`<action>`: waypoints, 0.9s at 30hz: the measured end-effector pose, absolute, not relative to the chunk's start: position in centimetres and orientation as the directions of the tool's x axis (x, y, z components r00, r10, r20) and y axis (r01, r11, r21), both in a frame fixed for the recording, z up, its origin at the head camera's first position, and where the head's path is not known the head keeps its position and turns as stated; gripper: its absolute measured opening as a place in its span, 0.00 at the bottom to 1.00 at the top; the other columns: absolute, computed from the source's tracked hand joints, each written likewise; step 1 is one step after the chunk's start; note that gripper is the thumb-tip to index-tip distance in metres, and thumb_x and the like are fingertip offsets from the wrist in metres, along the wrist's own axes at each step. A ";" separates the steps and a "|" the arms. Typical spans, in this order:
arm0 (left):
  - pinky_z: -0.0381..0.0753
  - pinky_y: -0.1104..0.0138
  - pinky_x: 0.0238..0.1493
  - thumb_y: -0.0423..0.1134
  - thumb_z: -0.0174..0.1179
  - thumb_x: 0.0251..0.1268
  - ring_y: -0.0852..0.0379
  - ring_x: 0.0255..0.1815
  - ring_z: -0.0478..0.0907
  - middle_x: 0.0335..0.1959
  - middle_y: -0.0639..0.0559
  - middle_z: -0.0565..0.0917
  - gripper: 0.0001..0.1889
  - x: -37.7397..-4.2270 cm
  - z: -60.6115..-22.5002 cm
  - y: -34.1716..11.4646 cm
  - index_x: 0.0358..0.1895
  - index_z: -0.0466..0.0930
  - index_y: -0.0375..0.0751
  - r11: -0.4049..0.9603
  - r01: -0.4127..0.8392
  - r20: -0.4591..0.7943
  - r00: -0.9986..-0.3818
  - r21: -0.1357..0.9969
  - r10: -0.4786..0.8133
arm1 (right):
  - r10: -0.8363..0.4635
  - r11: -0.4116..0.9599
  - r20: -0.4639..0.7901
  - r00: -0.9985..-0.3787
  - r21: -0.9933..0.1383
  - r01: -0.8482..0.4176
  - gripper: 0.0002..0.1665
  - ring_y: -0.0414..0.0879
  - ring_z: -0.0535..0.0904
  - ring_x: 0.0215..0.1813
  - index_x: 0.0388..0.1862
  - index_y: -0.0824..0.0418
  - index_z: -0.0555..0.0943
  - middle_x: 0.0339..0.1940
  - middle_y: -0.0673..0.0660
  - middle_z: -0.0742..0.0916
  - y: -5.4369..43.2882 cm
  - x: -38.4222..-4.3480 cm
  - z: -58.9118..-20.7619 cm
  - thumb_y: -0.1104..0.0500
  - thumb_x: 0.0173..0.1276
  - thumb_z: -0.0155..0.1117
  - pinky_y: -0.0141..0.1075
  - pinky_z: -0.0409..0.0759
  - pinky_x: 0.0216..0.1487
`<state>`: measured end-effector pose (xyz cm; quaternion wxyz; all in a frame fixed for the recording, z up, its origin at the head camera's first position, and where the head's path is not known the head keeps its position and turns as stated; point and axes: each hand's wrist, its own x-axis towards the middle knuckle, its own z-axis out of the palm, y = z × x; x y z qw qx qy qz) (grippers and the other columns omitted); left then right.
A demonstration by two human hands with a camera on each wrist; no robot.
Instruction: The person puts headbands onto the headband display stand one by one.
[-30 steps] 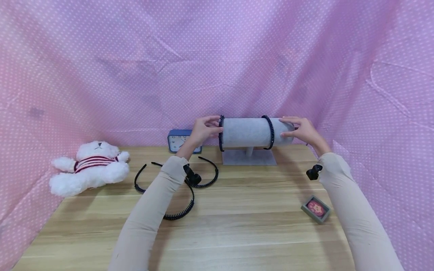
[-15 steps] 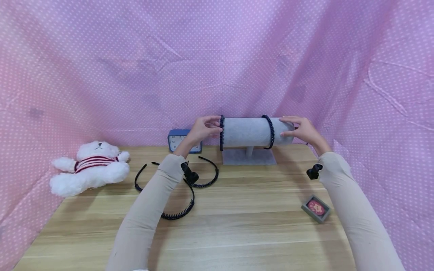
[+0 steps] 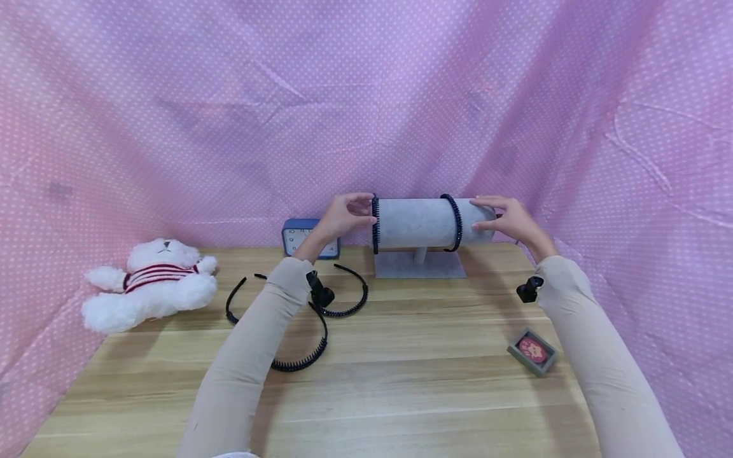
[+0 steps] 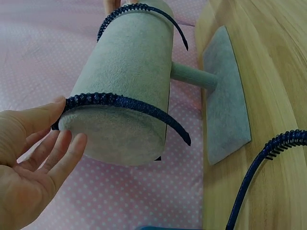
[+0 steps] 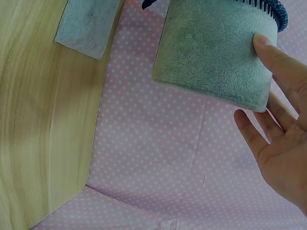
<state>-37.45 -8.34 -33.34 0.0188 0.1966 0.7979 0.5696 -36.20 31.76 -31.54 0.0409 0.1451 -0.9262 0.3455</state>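
Note:
A grey plush headband stand (image 3: pixel 412 222) has a horizontal cylinder on a short post and flat base. At its left end, my left hand (image 3: pixel 339 219) pinches a black beaded headband (image 4: pixel 139 104) between thumb and fingers. That headband arches over the cylinder right at the end rim, its free tips pointing toward me. My right hand (image 3: pixel 514 221) grips the cylinder's right end, thumb on the near surface and fingers partly hidden behind it. Just left of that hand, a second black headband (image 3: pixel 459 224) sits round the cylinder.
More black headbands (image 3: pixel 298 366) lie on the wooden table at centre left, partly covered by my left sleeve. A blue clock (image 3: pixel 292 242) stands behind my left wrist. A white plush bear (image 3: pixel 172 286) lies far left, and a small framed box (image 3: pixel 532 352) is at the right.
The left headband has shifted slightly right along the cylinder and stands a little straighter, my left hand moving with it. The right hand has kept its place.

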 end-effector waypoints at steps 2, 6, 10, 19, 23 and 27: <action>0.82 0.55 0.62 0.34 0.72 0.62 0.45 0.62 0.79 0.62 0.39 0.82 0.31 -37.6 -33.2 -8.5 0.69 0.76 0.41 0.297 0.304 0.195 -0.918 0.905 0.346 | -0.236 0.719 0.176 -0.956 -0.630 -0.294 0.38 0.65 0.63 0.78 0.71 0.62 0.76 0.77 0.66 0.72 31.7 -36.1 -31.5 0.59 0.63 0.77 0.59 0.66 0.76; 0.79 0.52 0.67 0.35 0.74 0.60 0.43 0.68 0.75 0.68 0.41 0.77 0.33 -38.0 -33.1 -8.7 0.70 0.75 0.43 0.330 0.317 0.186 -0.909 0.889 0.373 | -0.229 0.715 0.179 -0.957 -0.636 -0.290 0.38 0.64 0.64 0.78 0.70 0.62 0.76 0.77 0.66 0.72 31.4 -36.0 -31.5 0.60 0.62 0.78 0.59 0.67 0.76; 0.74 0.49 0.71 0.38 0.76 0.58 0.43 0.73 0.69 0.75 0.47 0.71 0.35 -38.3 -32.9 -8.8 0.70 0.75 0.47 0.405 0.363 0.186 -0.892 0.839 0.413 | -0.220 0.714 0.177 -0.959 -0.641 -0.282 0.37 0.64 0.64 0.78 0.70 0.62 0.76 0.77 0.66 0.72 31.3 -35.9 -31.4 0.60 0.62 0.77 0.59 0.67 0.76; 0.67 0.46 0.76 0.40 0.79 0.53 0.45 0.77 0.64 0.76 0.50 0.71 0.40 -38.9 -32.3 -8.5 0.72 0.72 0.53 0.532 0.452 0.166 -0.850 0.716 0.500 | -0.204 0.726 0.172 -0.964 -0.634 -0.266 0.37 0.65 0.64 0.78 0.70 0.63 0.76 0.77 0.66 0.72 30.9 -35.7 -31.3 0.61 0.62 0.77 0.60 0.66 0.76; 0.64 0.46 0.78 0.41 0.80 0.51 0.45 0.78 0.63 0.76 0.50 0.70 0.42 -39.0 -32.0 -8.3 0.72 0.71 0.52 0.560 0.475 0.165 -0.842 0.679 0.513 | -0.197 0.728 0.174 -0.965 -0.633 -0.263 0.37 0.65 0.63 0.78 0.70 0.63 0.76 0.77 0.67 0.72 30.7 -35.7 -31.2 0.62 0.62 0.77 0.60 0.66 0.76; 0.60 0.46 0.80 0.42 0.81 0.50 0.46 0.80 0.61 0.76 0.51 0.70 0.42 -38.6 -32.0 -7.8 0.72 0.72 0.52 0.575 0.481 0.177 -0.846 0.662 0.503 | -0.214 0.723 0.185 -0.959 -0.630 -0.283 0.37 0.65 0.64 0.78 0.70 0.64 0.76 0.76 0.67 0.72 31.1 -35.9 -31.4 0.62 0.62 0.77 0.60 0.67 0.76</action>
